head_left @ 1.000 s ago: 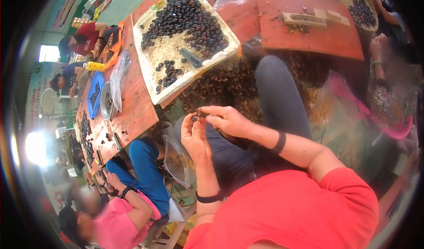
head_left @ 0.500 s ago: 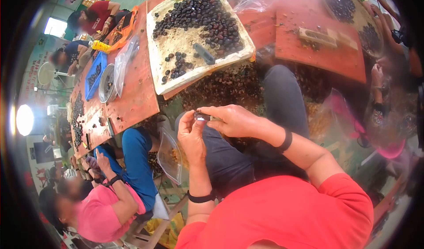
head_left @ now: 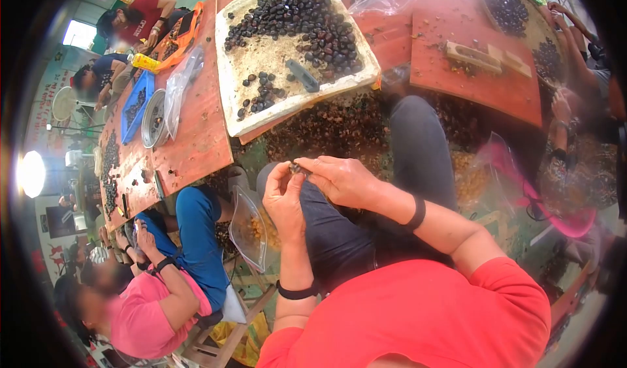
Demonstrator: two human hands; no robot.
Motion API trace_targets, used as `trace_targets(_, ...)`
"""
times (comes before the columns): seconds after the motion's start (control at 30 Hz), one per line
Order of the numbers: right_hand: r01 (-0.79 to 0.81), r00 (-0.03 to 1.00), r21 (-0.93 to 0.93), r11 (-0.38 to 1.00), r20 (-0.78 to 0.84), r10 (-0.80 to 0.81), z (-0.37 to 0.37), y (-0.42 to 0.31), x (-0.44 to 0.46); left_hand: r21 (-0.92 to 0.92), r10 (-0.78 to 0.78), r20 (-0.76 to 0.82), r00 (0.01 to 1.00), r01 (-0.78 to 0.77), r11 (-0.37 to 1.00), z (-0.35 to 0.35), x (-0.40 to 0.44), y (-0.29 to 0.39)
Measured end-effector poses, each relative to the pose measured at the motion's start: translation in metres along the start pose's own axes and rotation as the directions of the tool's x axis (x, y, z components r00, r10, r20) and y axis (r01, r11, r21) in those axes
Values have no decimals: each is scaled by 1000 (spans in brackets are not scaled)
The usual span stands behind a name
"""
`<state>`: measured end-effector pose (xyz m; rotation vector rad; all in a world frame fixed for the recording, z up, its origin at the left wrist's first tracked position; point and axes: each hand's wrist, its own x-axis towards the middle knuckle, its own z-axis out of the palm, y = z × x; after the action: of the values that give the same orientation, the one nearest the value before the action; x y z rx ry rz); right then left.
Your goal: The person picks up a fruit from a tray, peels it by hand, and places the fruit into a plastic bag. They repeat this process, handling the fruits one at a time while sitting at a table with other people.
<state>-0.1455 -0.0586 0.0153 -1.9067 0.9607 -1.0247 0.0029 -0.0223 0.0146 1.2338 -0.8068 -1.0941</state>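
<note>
Above my lap, my left hand [head_left: 285, 198] pinches a small dark nut-like piece [head_left: 297, 169] between thumb and fingertips. My right hand [head_left: 339, 180] meets it from the right, its fingers closed on the same piece; whether they also hold a tool is hidden. Beyond my hands lies a white foam tray [head_left: 230, 110] with many dark round nuts [head_left: 274, 15] heaped at its far side and a smaller group near its front left. A grey-green tool [head_left: 302, 75] rests among them in the tray.
A person in pink [head_left: 153, 309] sits at the left. On the red table [head_left: 196, 147] are a blue tray [head_left: 135, 107], a metal bowl [head_left: 155, 120] and a plastic bag [head_left: 179, 90]. A wooden block [head_left: 473, 57] lies on the right board [head_left: 424, 74]. An open bag [head_left: 249, 227] hangs beside my knee.
The view has shifted, so the tray and table appear farther right than a second ago. My hands stay together, with the right fingers turned slightly around the piece.
</note>
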Motion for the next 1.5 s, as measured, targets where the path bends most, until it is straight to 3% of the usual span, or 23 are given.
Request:
trace_targets(0.03, 24, 998, 32, 999, -65, -22, 3, 3, 0, 33, 26, -5, 1000, -26, 999, 3, -2, -2)
trace_targets(0.17, 6, 998, 124, 992, -57, 1, 5, 12, 0, 55, 72, -30, 997, -70, 996, 9, -5, -4)
trace_targets(0.23, -365, 931, 522, 771, 212, 297, 1, 10, 1, -3, 45, -40, 998, -45, 999, 10, -3, -3)
trace_targets(0.27, -364, 931, 523, 770, 211, 297, -4, 8, 1, -63, 20, -50, 999, -23, 998, 9, -2, -2)
trace_targets(0.33, -504, 850, 438, 744, 406, 336, -19, -2, 3, -28, 23, -44, 999, -24, 999, 4, -1, -2)
trace_targets(0.37, -503, 851, 441, 744, 404, 336, -18, 1, 2, 5, 23, -38, 999, -23, 1000, 3, -1, -3)
trace_targets(0.43, -122, 979, 228, 966, 186, 80, -15, 5, 0, 69, 42, -29, 999, -40, 997, 3, -2, -2)
trace_targets(0.63, -63, 983, 103, 993, 181, 43, -22, 4, -3, 135, 63, -5, 998, -62, 989, 4, -4, 0)
trace_targets(0.97, -8, 995, 131, 991, 104, -6, -16, 9, -4, 194, 114, -10, 993, -110, 975, 8, -9, 0)
trace_targets(1.03, -69, 985, 211, 975, 168, 34, -19, 7, -4, 144, 96, -20, 995, -93, 985, 7, -7, -1)
trace_targets(1.17, -114, 960, 154, 981, 271, 69, -28, 1, -3, 60, 63, -9, 998, -62, 996, 5, -7, 1)
trace_targets(1.23, 6, 987, 137, 991, 158, -28, -24, 4, -5, 70, 66, -6, 998, -66, 995, 4, -8, 2)
trace_targets(1.37, -11, 989, 105, 994, 147, -5, -19, 2, -7, 94, 73, -5, 997, -72, 993, 6, -9, 4)
trace_targets(1.5, 32, 999, 107, 994, 26, -35, -6, 5, -10, 102, 93, -16, 996, -91, 991, 9, -9, 3)
